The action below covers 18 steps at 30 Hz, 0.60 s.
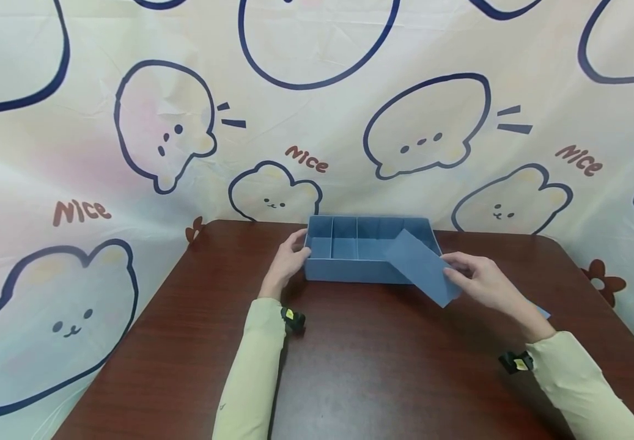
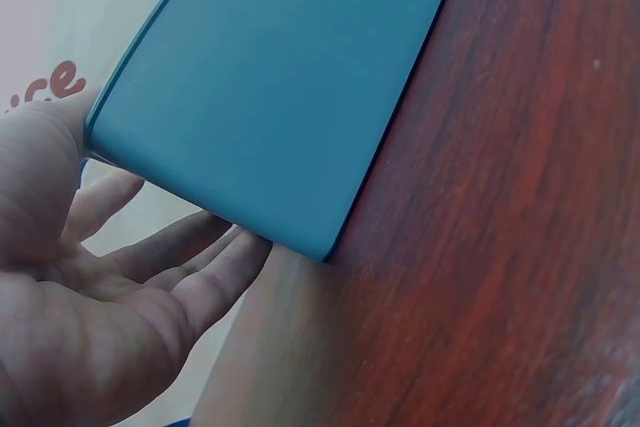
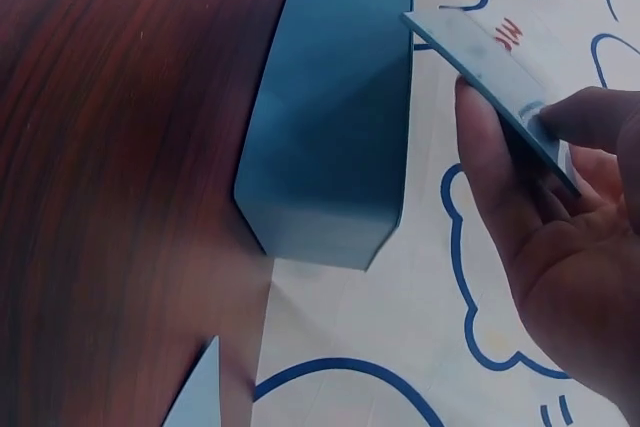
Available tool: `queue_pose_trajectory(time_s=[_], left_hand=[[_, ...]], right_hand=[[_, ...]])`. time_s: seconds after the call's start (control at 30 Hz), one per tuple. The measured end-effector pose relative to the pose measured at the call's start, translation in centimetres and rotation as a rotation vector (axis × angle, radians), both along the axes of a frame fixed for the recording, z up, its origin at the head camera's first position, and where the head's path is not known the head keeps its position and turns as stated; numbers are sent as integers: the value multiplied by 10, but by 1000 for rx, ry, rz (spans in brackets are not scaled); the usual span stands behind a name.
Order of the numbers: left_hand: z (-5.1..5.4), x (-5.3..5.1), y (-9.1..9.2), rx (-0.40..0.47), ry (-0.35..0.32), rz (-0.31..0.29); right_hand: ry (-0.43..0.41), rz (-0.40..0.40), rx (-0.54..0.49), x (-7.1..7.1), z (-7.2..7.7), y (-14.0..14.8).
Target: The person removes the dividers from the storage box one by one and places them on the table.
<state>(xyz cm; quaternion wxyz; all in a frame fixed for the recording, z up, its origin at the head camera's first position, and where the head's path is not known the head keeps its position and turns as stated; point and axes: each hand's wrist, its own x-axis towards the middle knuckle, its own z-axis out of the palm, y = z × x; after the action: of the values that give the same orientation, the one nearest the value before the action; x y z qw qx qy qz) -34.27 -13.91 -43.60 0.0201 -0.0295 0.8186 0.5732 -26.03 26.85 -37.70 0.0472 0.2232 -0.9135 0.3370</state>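
The left end of the blue box [image 1: 344, 271] is held between thumb and fingers by the left grip [image 1: 286, 260]; were that hold loosened, the box could be skewed on the tabletop [image 1: 372, 342] by a knock from the panel [image 1: 420, 269]. The box is split by thin dividers [image 1: 357, 239] into two narrow compartments and a wide one, partly hidden by the panel. Flat, thin and tilted, the panel is pinched at its right end by the right grip [image 1: 484, 280] and could be swivelled by an off-centre pinch. Farther right, another blue piece [image 3: 203, 397] is partly seen.
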Motion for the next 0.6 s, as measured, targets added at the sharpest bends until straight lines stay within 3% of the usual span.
queue_pose_trajectory(time_s=[0.6], left_hand=[[2,-1,0,-4,-19,3]], right_hand=[[-46,68,80,-12,-13,11]])
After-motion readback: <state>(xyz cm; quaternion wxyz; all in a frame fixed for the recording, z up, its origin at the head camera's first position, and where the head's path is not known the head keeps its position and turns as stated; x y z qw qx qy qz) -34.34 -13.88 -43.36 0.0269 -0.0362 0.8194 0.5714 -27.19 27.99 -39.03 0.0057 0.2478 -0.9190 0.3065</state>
